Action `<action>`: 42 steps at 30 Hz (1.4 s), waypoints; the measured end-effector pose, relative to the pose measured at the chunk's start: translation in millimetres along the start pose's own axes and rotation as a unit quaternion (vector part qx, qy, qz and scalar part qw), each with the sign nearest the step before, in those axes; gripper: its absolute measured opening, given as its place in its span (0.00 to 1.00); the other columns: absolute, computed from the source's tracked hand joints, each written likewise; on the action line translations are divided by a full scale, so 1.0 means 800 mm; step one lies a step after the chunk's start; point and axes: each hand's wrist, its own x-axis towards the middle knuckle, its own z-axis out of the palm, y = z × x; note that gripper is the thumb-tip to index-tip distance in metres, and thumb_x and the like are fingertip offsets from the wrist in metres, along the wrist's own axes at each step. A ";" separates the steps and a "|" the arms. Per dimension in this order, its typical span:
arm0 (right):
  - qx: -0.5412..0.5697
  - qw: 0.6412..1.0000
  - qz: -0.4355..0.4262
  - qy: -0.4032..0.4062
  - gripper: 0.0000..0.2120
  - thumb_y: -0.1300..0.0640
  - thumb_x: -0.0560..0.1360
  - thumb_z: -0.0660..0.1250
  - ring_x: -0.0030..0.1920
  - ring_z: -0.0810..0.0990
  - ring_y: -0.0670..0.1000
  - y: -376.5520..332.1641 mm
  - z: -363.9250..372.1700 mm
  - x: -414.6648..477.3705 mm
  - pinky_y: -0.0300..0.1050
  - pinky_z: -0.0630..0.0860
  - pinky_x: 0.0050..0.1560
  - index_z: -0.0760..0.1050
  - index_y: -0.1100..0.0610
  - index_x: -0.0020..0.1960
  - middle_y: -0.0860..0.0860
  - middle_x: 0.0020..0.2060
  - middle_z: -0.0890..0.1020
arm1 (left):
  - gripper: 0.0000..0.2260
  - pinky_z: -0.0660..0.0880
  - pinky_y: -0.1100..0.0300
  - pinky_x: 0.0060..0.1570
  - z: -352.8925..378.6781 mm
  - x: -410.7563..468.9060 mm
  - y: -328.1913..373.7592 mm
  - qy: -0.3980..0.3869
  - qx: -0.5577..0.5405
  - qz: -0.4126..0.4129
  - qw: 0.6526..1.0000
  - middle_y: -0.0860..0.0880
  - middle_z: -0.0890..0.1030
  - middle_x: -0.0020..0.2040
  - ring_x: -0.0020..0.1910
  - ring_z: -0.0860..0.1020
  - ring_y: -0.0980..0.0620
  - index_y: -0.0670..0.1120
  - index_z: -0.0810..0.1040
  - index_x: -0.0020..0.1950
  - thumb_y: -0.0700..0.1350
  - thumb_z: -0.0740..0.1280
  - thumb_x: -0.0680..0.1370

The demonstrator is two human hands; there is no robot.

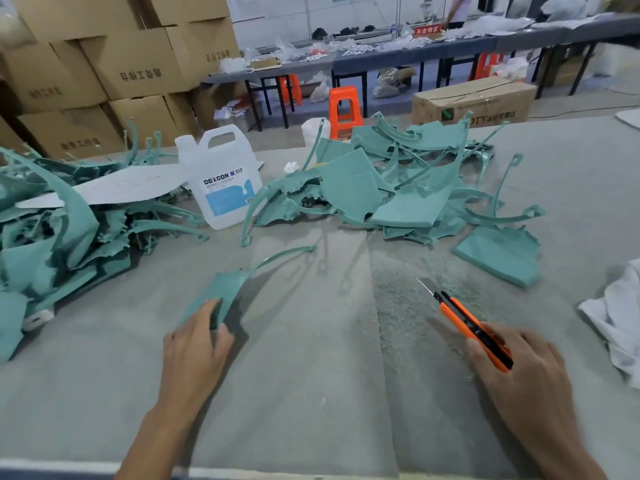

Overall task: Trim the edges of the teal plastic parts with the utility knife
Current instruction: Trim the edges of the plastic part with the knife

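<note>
My left hand (195, 344) grips the wide end of a teal plastic part (225, 289) whose thin curved arm reaches up and right, lifted a little off the grey table (311, 393). My right hand (516, 368) holds an orange utility knife (471, 327) with its blade out, pointing up and left, well apart from the held part. One pile of teal parts (398, 181) lies at the centre right, and another teal pile (52, 230) lies at the left.
A white DEXCON jug (227, 178) stands between the piles. A white cloth (616, 317) lies at the right edge. Teal shavings (401, 292) cover the table near the knife. Cardboard boxes (121, 64) and an orange stool (344, 110) stand behind.
</note>
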 end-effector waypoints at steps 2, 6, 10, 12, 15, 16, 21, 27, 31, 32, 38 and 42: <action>0.007 1.000 -0.001 0.001 0.14 0.55 0.71 0.77 0.50 0.75 0.63 0.000 -0.002 0.000 0.57 0.74 0.53 0.83 0.53 0.56 0.55 0.46 0.81 | 0.11 0.69 0.46 0.57 -0.007 0.006 0.007 0.066 -0.019 -0.005 0.998 0.45 0.84 0.49 0.47 0.79 0.42 0.47 0.75 0.64 0.49 0.61 0.83; 0.017 1.000 -0.002 0.005 0.13 0.54 0.72 0.75 0.49 0.76 0.62 -0.001 -0.004 0.001 0.56 0.74 0.51 0.82 0.54 0.56 0.50 0.43 0.75 | 0.16 0.68 0.52 0.43 -0.021 0.001 0.038 0.129 -0.088 0.010 0.988 0.48 0.80 0.44 0.40 0.71 0.49 0.50 0.72 0.55 0.60 0.53 0.84; 0.046 0.998 0.033 -0.012 0.14 0.49 0.74 0.73 0.51 0.78 0.60 0.001 -0.006 0.002 0.54 0.74 0.51 0.81 0.51 0.59 0.49 0.46 0.75 | 0.14 0.68 0.64 0.43 -0.002 -0.032 0.082 0.102 -0.156 0.092 0.978 0.56 0.77 0.46 0.42 0.73 0.56 0.53 0.75 0.55 0.62 0.60 0.81; 0.059 0.997 0.039 -0.009 0.15 0.49 0.74 0.72 0.51 0.79 0.59 0.000 -0.008 0.001 0.53 0.73 0.51 0.80 0.50 0.59 0.48 0.47 0.75 | 0.14 0.72 0.64 0.46 0.015 -0.040 0.088 0.054 -0.163 0.105 0.979 0.57 0.78 0.50 0.45 0.75 0.56 0.50 0.78 0.57 0.55 0.72 0.76; 0.084 0.996 0.041 0.001 0.15 0.49 0.73 0.74 0.51 0.80 0.57 -0.005 -0.013 -0.002 0.51 0.73 0.51 0.80 0.47 0.59 0.47 0.48 0.76 | 0.23 0.74 0.52 0.61 0.031 -0.036 0.091 -0.017 -0.133 0.086 0.987 0.47 0.81 0.62 0.59 0.78 0.45 0.44 0.80 0.65 0.33 0.74 0.70; 0.097 0.994 0.042 -0.001 0.15 0.50 0.73 0.74 0.51 0.80 0.56 -0.007 -0.015 -0.003 0.50 0.73 0.50 0.79 0.45 0.59 0.46 0.48 0.77 | 0.25 0.72 0.51 0.65 0.033 -0.033 0.095 -0.036 -0.142 0.076 0.986 0.46 0.79 0.66 0.64 0.77 0.44 0.43 0.79 0.67 0.31 0.72 0.71; 0.204 0.971 0.029 -0.118 0.19 0.51 0.72 0.76 0.33 0.83 0.47 -0.033 -0.026 -0.017 0.43 0.77 0.37 0.72 0.35 0.55 0.37 0.42 0.84 | 0.26 0.62 0.70 0.69 0.037 -0.028 0.127 -0.104 -0.216 0.029 0.970 0.54 0.74 0.72 0.71 0.71 0.58 0.50 0.74 0.74 0.38 0.69 0.76; 0.165 0.955 -0.089 -0.229 0.31 0.34 0.68 0.67 0.46 0.79 0.33 -0.076 -0.030 -0.046 0.27 0.72 0.49 0.58 0.19 0.67 0.28 0.51 0.79 | 0.27 0.67 0.69 0.65 0.043 -0.028 0.125 -0.093 -0.220 0.001 0.971 0.55 0.76 0.70 0.68 0.74 0.58 0.52 0.75 0.72 0.40 0.71 0.73; 0.159 0.945 -0.141 -0.250 0.24 0.33 0.72 0.62 0.55 0.77 0.30 -0.088 -0.030 -0.048 0.25 0.71 0.53 0.63 0.22 0.67 0.25 0.57 0.75 | 0.27 0.70 0.65 0.65 0.048 -0.028 0.125 -0.081 -0.227 -0.015 0.970 0.57 0.76 0.69 0.67 0.75 0.58 0.54 0.76 0.71 0.40 0.70 0.73; 0.158 0.943 -0.152 -0.249 0.24 0.34 0.72 0.62 0.55 0.77 0.30 -0.090 -0.030 -0.047 0.25 0.71 0.53 0.63 0.22 0.67 0.24 0.56 0.76 | 0.27 0.71 0.64 0.65 0.048 -0.028 0.125 -0.081 -0.229 -0.021 0.970 0.57 0.76 0.69 0.67 0.75 0.58 0.54 0.76 0.71 0.41 0.70 0.73; 0.095 0.946 -0.193 -0.242 0.21 0.31 0.74 0.60 0.47 0.81 0.38 -0.091 -0.022 -0.046 0.30 0.75 0.45 0.64 0.22 0.67 0.25 0.45 0.79 | 0.26 0.72 0.62 0.65 0.048 -0.028 0.126 -0.088 -0.234 -0.038 0.967 0.58 0.76 0.69 0.67 0.75 0.57 0.56 0.76 0.71 0.42 0.70 0.73; 0.055 0.964 -0.211 -0.150 0.22 0.40 0.77 0.62 0.37 0.82 0.48 -0.093 -0.010 -0.018 0.46 0.76 0.35 0.73 0.37 0.70 0.40 0.40 0.82 | 0.27 0.70 0.63 0.66 0.047 -0.030 0.126 -0.091 -0.220 -0.029 0.971 0.57 0.76 0.69 0.68 0.74 0.57 0.56 0.76 0.71 0.41 0.70 0.73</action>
